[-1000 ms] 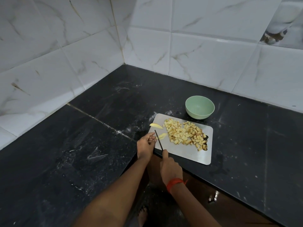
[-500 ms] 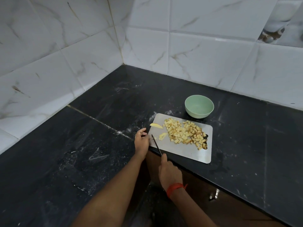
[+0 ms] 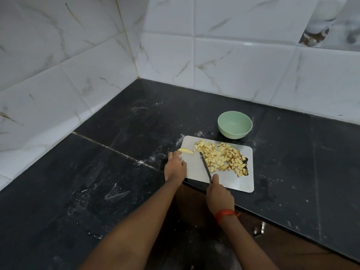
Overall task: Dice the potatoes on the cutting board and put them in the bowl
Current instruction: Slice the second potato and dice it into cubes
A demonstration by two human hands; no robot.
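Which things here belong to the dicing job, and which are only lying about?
Belong to the job: cutting board, diced potato pile, uncut potato slice, knife, green bowl.

Only lying about: black counter, tiled wall, cabinet handle.

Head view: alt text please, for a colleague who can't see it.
The right hand holds a knife beside a pile of diced potato on a cutting board, left hand at an uncut wedge. An empty green bowl sits behind the board.
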